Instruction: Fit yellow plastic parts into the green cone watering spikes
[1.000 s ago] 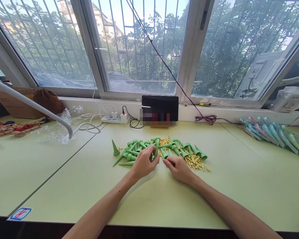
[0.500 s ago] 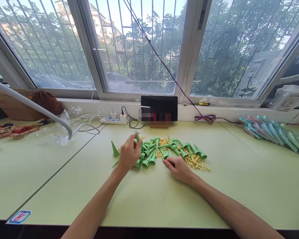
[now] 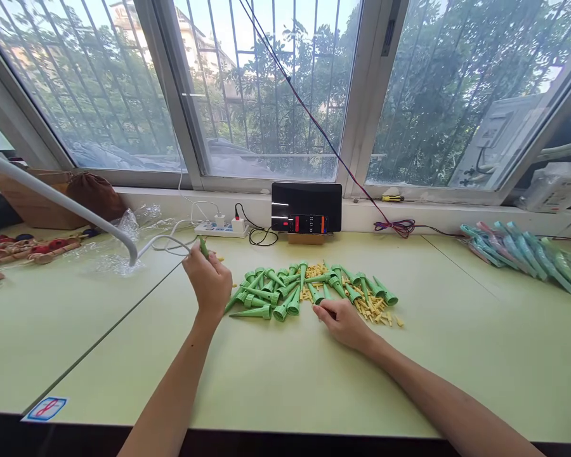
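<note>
A pile of green plastic cone spikes [image 3: 285, 292] lies on the pale green table [image 3: 290, 381], mixed with small yellow pieces [image 3: 371, 308]. My left hand [image 3: 210, 279] is raised left of the pile, fingers closed round one green spike [image 3: 203, 246] whose tip sticks up above the fist. My right hand [image 3: 342, 320] rests on the table at the near edge of the pile, fingers curled in a pinch among the yellow pieces; what it holds is hidden.
A phone on a small stand [image 3: 307, 223] and a dark screen [image 3: 306, 200] stand by the window sill. A power strip [image 3: 221, 227] with cables lies left of them. A white bent tube [image 3: 66, 203], clear plastic wrap and brown items sit far left. Teal packaged items [image 3: 523, 254] lie far right.
My left hand left the pile with a green spike and moved up and to the left. The right hand stayed at the near edge of the pile.
</note>
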`<state>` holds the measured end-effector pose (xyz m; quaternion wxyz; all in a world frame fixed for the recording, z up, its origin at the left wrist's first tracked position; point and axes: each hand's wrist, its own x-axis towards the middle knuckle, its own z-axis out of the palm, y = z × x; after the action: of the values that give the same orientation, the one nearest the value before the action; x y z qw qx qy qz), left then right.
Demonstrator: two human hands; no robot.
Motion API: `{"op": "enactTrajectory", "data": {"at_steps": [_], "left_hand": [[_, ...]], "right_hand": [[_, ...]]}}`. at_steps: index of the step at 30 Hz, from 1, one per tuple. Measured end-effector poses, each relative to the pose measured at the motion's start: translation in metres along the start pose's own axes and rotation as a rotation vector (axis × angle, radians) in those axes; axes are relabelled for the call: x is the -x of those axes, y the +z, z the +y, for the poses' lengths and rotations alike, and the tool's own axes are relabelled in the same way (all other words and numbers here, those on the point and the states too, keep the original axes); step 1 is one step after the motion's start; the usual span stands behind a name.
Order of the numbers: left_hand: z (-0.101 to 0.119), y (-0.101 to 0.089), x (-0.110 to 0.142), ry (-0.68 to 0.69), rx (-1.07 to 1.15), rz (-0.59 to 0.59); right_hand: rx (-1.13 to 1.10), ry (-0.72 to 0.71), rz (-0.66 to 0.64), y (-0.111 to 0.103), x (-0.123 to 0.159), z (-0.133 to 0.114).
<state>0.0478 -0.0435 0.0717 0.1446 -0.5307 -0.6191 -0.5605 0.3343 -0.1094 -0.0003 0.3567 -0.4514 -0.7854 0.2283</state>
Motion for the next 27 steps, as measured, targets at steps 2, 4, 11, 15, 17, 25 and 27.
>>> {"op": "enactTrajectory", "data": {"at_steps": [2,4,11,15,17,25,27], "left_hand": [[-0.002,0.003,0.001,-0.036,0.054,0.001],[-0.004,0.006,0.002,-0.071,0.102,0.0],[-0.013,0.011,0.001,-0.198,0.146,-0.019],[-0.016,0.014,0.001,-0.21,0.138,-0.067],[-0.017,0.015,0.002,-0.22,0.136,-0.114],[-0.025,0.017,0.002,-0.232,-0.011,-0.39],[-0.029,0.019,0.003,-0.252,-0.17,-0.506]], "right_hand": [[0.003,-0.002,0.0,0.0,0.0,0.0],[0.004,0.001,-0.003,0.0,0.0,-0.001],[0.009,0.0,-0.008,-0.001,0.001,0.0],[0.015,-0.001,-0.009,-0.001,0.001,-0.001],[0.017,-0.003,-0.009,-0.001,0.001,-0.001],[0.016,-0.005,-0.02,-0.001,0.0,0.0],[0.015,-0.005,-0.022,-0.001,0.0,-0.001]]}}
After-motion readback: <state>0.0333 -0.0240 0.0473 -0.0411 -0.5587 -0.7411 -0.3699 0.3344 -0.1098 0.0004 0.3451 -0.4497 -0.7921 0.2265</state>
